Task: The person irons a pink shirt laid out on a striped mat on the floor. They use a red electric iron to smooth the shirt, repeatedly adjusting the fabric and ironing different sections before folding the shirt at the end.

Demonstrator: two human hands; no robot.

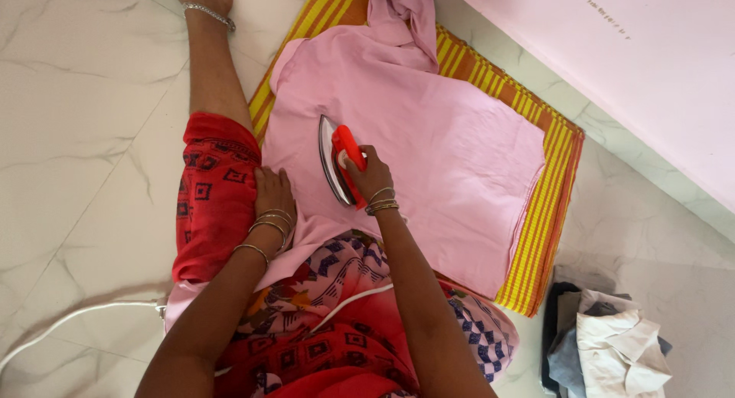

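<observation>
Ironing a pink garment on a striped mat

At frame centre the right hand [369, 177] grips the red handle of the iron [338, 168], likely heavy and hot-soled; the left hand [272, 199] lies open, flat at the edge of the soft, limp pink garment [444, 137] on the ribbed yellow-orange mat [547, 206].

The right hand [369, 176] covered most of the red plastic iron handle [348, 154]. The heap of folded grey and white clothes [605, 344] ran off the bottom edge, and the white cord [69, 321] off the left.
</observation>
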